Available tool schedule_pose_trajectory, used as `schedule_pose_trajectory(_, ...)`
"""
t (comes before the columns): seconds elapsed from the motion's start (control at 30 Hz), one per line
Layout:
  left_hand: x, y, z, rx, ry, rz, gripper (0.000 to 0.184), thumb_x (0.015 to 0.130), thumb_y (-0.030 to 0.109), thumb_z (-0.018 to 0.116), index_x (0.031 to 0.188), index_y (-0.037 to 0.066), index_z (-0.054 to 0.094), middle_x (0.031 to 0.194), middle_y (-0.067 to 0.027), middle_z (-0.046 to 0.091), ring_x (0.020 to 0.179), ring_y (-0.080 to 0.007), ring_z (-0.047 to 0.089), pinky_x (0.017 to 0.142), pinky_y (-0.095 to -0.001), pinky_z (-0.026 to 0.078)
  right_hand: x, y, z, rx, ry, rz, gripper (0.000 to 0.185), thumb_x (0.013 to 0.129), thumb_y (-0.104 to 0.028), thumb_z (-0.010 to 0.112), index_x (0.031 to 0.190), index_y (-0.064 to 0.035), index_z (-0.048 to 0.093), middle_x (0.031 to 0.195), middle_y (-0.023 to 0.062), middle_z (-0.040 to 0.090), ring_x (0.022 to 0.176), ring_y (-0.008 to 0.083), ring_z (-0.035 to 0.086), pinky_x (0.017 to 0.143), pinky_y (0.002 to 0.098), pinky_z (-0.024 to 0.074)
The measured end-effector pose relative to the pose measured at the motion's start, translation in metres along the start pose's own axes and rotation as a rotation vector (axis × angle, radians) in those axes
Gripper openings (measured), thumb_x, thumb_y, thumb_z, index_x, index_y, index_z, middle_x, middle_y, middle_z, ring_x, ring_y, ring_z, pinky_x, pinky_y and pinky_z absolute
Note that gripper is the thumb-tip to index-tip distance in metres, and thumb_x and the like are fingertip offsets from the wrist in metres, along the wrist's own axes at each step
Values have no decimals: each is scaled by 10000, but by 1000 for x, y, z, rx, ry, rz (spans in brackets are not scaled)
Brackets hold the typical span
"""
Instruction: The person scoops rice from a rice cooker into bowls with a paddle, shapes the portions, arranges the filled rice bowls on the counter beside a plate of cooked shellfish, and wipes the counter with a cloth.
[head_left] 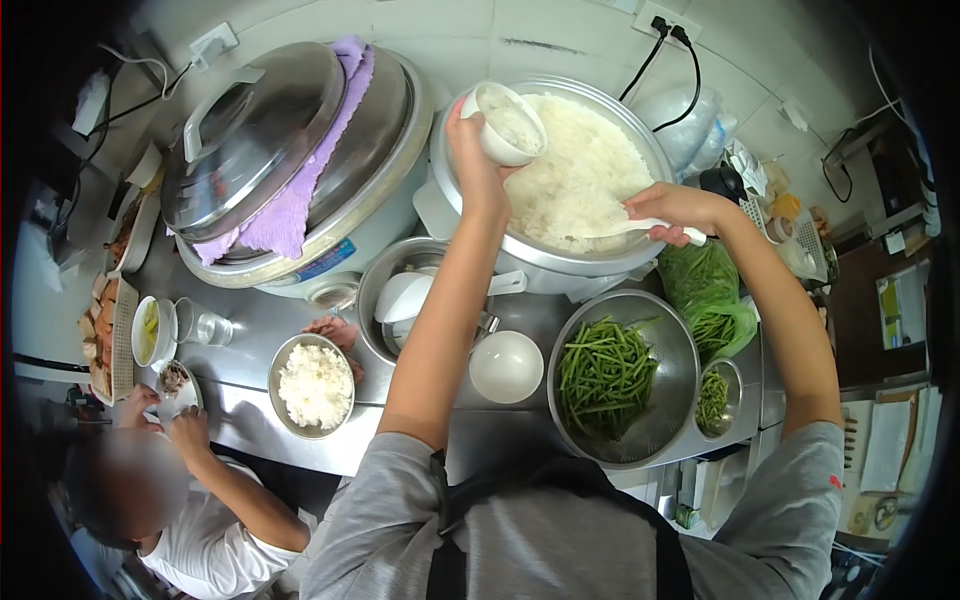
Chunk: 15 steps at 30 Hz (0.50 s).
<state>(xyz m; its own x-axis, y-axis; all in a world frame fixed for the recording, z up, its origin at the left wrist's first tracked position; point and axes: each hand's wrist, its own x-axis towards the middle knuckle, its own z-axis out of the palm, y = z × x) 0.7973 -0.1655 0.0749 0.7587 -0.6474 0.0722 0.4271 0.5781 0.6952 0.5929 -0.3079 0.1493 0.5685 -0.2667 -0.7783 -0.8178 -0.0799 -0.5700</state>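
Observation:
My left hand [476, 165] grips a small white bowl [541, 125] over the left side of a large rice cooker [660, 137]. The bowl is tilted, with some rice inside. My right hand [682, 207] is closed around the handle of a white rice paddle [650, 225]. Its blade rests in the cooked rice [580, 150] that fills the cooker. Below my left forearm, an upright white bowl [507, 367] stands on the steel counter. A steel pot [366, 305] with white ladle-like utensils sits partly behind that forearm.
A second large cooker [400, 200] carries a lid and a purple cloth [285, 215]. Cut green beans [605, 375] lie in a steel bowl [675, 350], beside a green bag [705, 290]. A bowl of rice [315, 387] stands left. A co-worker [240, 490] handles a small dish [180, 397].

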Motion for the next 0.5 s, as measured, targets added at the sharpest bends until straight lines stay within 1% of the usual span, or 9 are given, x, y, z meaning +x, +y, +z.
schedule_pose_trajectory(0.1, -2, 2, 1, 85, -10, -2, 606, 875, 381, 381, 1414, 131, 263, 1354, -165, 420, 1214, -317, 495, 845, -521, 510, 1, 0, -10, -18, 167, -137, 290, 963, -247, 483, 1180, -72, 564, 630, -4, 474, 430, 35, 361, 363, 190, 295)
schedule_pose_trajectory(0.2, -3, 1, 3, 134, -9, -37, 598, 881, 386, 388, 1411, 136, 266, 1352, -162, 417, 1207, -310, 497, 841, -515, 514, 2, -10, -9, -57, 417, -385, 306, 962, -242, 457, 1185, -62, 562, 630, 10, 489, 443, 44, 395, 376, 200, 318)
schedule_pose_trajectory(0.3, -4, 1, 5, 195, -49, -102, 590, 887, 394, 393, 1410, 151, 268, 1347, -152, 421, 1199, -299, 503, 841, -502, 518, 19, -32, 24, -24, 651, -532, 434, 935, -162, 412, 1355, -52, 427, 692, 57, 574, 526, 156, 526, 464, 290, 463)
schedule_pose_trajectory(0.37, -6, 1, 7, 214, -65, -120, 581, 890, 397, 393, 1407, 161, 271, 1345, -145, 425, 1192, -295, 510, 844, -497, 520, 30, -45, 61, -281, 717, -528, 538, 903, -108, 410, 1424, -20, 309, 861, 171, 615, 660, 291, 618, 552, 385, 521)
schedule_pose_trajectory(0.43, -5, 1, 5, 201, -61, -124, 589, 881, 383, 411, 1407, 161, 265, 1343, -144, 413, 1182, -302, 505, 844, -502, 511, 65, -38, 103, -703, 1002, -661, 608, 873, -64, 413, 1443, 27, 222, 1044, 266, 567, 817, 380, 634, 647, 438, 530)
schedule_pose_trajectory(0.5, -2, 1, 0, 149, -41, -118, 615, 863, 353, 445, 1409, 150, 250, 1341, -151, 386, 1169, -318, 487, 841, -518, 489, 53, -47, 141, -676, 966, -528, 629, 863, -44, 417, 1438, 63, 184, 1080, 277, 546, 868, 388, 627, 724, 448, 519)
